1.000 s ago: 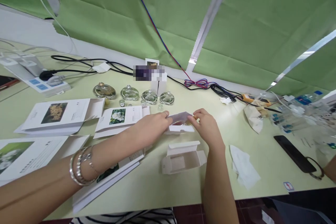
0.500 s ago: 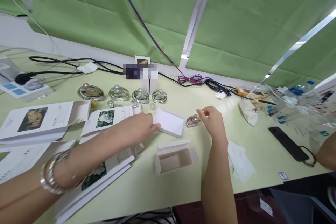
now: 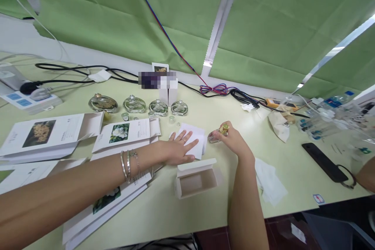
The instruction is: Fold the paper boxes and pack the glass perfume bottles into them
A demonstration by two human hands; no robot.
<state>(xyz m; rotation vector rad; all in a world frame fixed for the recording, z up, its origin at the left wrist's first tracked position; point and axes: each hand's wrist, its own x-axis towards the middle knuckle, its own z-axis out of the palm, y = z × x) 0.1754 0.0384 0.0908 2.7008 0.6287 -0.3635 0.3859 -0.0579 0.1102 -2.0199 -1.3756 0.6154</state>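
Note:
My left hand (image 3: 180,148) lies flat with fingers spread on a stack of white paper (image 3: 200,142). My right hand (image 3: 231,136) is closed around a small glass perfume bottle (image 3: 214,136) with a gold top (image 3: 224,127), at the right of the paper. The fingers partly cover the bottle. Just in front of the paper stands an open white carton (image 3: 196,184), its flap raised. Several glass bottles stand in a row behind, among them a large one (image 3: 103,103) and a smaller one (image 3: 179,108). Small caps (image 3: 125,116) lie before them.
Flower-printed white boxes (image 3: 39,133) cover the table's left side. Black cables (image 3: 117,76) and a power strip (image 3: 32,101) run along the back. To the right are crumpled tissues (image 3: 271,181), a black phone-like object (image 3: 324,162), a beige pouch (image 3: 278,125) and another person's arm (image 3: 366,174).
My left hand has moved right and flattened over the white paper, its fingers now spread. My right hand has shifted its hold on the perfume bottle, and the gold top now shows above the fingers.

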